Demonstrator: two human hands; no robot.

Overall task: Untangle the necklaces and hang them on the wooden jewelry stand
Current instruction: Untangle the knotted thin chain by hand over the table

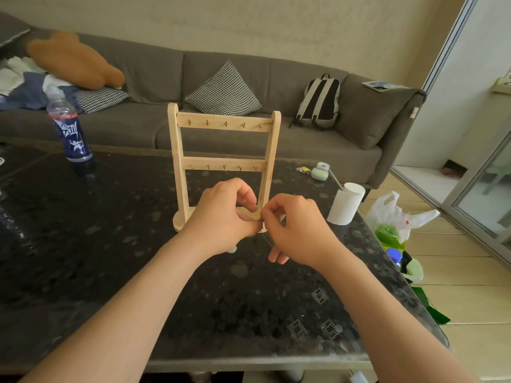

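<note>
The wooden jewelry stand (224,150) stands upright on the dark table (110,244), with two crossbars of small brass hooks, all bare. Just in front of its base, my left hand (221,217) and my right hand (296,230) meet, fingers curled. Between their fingertips they pinch a small pale bit of necklace (262,226), mostly hidden by the fingers. A pale green piece (231,249) peeks out under my left hand.
A blue drink bottle (70,128) stands at the table's far left. A white cup (345,205) and a small green container (320,171) sit to the right. A plastic bag (395,217) lies off the right edge. A grey sofa (193,87) runs behind.
</note>
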